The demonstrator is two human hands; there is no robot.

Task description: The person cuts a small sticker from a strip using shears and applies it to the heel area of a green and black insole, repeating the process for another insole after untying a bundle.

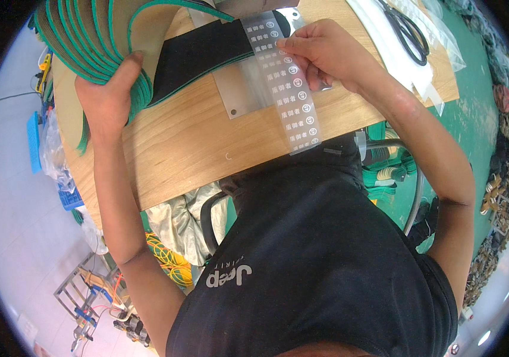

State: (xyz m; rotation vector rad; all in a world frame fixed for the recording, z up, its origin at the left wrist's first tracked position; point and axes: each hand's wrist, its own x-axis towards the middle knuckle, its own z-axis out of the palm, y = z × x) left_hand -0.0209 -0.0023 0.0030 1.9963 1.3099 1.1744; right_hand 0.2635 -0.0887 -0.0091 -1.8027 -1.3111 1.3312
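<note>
While I look down, a wooden tabletop [207, 149] fills the upper middle of the frame, a metal plate [245, 95] lying on it, pale floor at left and green floor at right. My left hand [109, 89], at upper left, clamps a fanned stack of green-edged insoles [88, 30]. My right hand [323, 53], at upper centre, pinches a clear sticker strip [290, 89] that hangs past the table's near edge. Black scissors [409, 33] lie at upper right. Bare wood shows between my forearms near that edge.
</note>
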